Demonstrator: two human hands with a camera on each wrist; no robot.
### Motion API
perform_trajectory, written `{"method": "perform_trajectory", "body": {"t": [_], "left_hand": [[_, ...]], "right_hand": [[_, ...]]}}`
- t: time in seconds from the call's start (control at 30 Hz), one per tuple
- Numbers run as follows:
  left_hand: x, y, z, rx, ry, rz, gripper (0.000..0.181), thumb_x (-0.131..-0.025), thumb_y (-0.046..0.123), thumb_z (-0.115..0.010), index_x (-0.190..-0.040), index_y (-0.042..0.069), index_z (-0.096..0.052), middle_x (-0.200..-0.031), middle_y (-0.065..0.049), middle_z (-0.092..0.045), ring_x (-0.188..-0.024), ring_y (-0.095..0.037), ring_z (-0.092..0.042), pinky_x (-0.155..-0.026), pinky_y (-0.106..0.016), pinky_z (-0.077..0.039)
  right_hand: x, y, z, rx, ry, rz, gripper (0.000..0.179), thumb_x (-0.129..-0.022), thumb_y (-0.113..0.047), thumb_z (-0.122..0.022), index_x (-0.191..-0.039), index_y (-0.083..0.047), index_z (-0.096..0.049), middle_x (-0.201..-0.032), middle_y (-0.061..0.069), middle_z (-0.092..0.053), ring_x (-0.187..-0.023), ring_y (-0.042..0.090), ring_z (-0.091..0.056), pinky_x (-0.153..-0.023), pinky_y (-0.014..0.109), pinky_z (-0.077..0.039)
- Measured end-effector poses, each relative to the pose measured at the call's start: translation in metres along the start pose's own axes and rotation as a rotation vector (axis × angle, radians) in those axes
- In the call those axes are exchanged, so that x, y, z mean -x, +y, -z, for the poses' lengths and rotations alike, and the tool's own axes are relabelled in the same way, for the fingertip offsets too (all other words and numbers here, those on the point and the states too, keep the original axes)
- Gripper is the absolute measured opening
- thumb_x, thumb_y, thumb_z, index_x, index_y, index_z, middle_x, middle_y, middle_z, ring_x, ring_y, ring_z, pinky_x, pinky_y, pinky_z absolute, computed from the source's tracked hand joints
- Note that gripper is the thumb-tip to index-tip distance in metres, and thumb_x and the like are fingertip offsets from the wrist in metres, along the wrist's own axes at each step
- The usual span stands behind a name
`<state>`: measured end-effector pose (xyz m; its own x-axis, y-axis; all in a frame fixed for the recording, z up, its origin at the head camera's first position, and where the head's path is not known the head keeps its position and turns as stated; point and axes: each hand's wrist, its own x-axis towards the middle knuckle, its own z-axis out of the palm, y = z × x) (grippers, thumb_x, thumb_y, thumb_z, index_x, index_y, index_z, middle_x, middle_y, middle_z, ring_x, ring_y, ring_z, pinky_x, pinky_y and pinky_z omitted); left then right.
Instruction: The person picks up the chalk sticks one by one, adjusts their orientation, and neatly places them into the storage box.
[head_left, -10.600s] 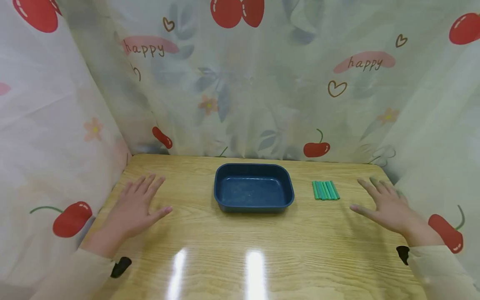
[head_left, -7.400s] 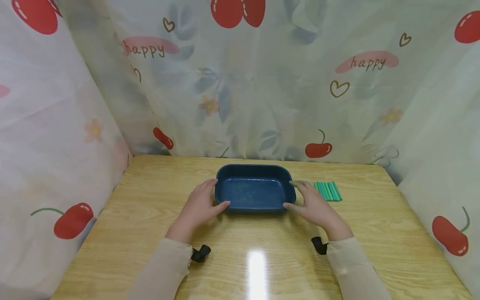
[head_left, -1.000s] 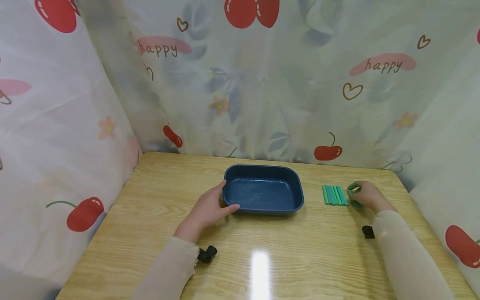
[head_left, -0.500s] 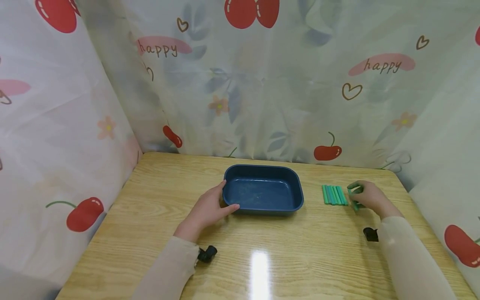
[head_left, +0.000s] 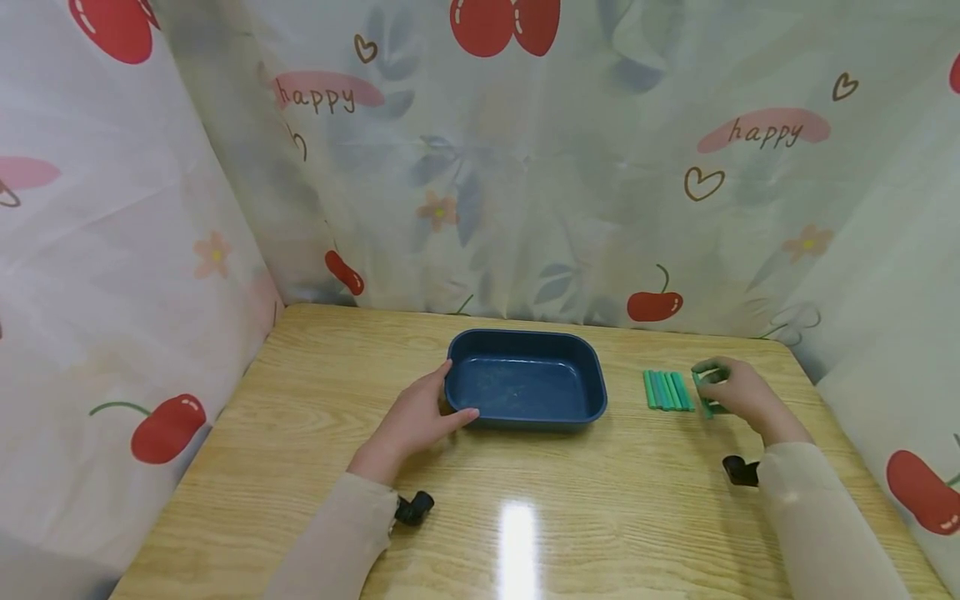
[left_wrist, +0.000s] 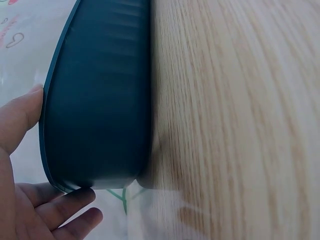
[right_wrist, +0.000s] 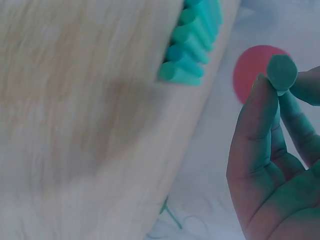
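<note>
A dark blue rectangular plastic basin point(head_left: 525, 423) stands on the table. At its left end my left hand point(head_left: 412, 421) holds it, thumb over the front corner of the rim and fingers against the side. The left wrist view shows those fingers point(left_wrist: 65, 207) curled at the basin's wall. My right hand point(head_left: 738, 396) pinches one green chalk stick point(right_wrist: 282, 72) between thumb and fingertips, just right of the row. Green tints the right fingers. Several more green and teal chalk sticks point(head_left: 668, 391) lie side by side, right of the basin.
The wood-grain table point(head_left: 600, 517) reaches back to a hanging printed curtain point(head_left: 510, 192), which also closes off both sides. A black camera mount point(head_left: 415, 508) sits on the left wrist, another point(head_left: 741, 471) on the right.
Both hands began apart, then both held the basin. The left stayed there; the right moved to the chalk and has taken one stick, which now tilts apart from the row.
</note>
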<state>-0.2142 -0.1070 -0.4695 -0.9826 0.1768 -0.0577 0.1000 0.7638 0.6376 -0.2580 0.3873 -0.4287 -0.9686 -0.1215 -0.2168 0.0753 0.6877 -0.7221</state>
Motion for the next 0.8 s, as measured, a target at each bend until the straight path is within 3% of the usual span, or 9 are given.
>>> {"method": "perform_trajectory", "body": {"t": [0.37,0.8], "left_hand": [[0.002,0.000,0.002,-0.004,-0.002,-0.003,0.099,-0.086,0.057,-0.073,-0.161,0.014,-0.024,-0.159,-0.011,-0.035,-0.145,-0.031,-0.035,-0.115,-0.050,-0.033],[0.002,0.003,0.003,-0.002,-0.012,0.003,0.099,-0.086,0.058,-0.072,-0.161,0.014,-0.023,-0.160,-0.011,-0.033,-0.146,-0.031,-0.033,-0.116,-0.049,-0.032]], "right_hand": [[0.010,-0.026,-0.003,-0.065,0.030,0.027,0.051,-0.097,-0.010,-0.058,-0.140,0.012,-0.042,-0.118,0.025,-0.054,-0.089,0.023,-0.062,-0.081,0.043,-0.059],[0.023,-0.064,-0.013,-0.136,0.055,0.065,0.054,-0.100,-0.016,-0.058,-0.145,0.009,-0.040,-0.127,0.026,-0.050,-0.098,0.021,-0.063,-0.079,0.030,-0.057]]}}
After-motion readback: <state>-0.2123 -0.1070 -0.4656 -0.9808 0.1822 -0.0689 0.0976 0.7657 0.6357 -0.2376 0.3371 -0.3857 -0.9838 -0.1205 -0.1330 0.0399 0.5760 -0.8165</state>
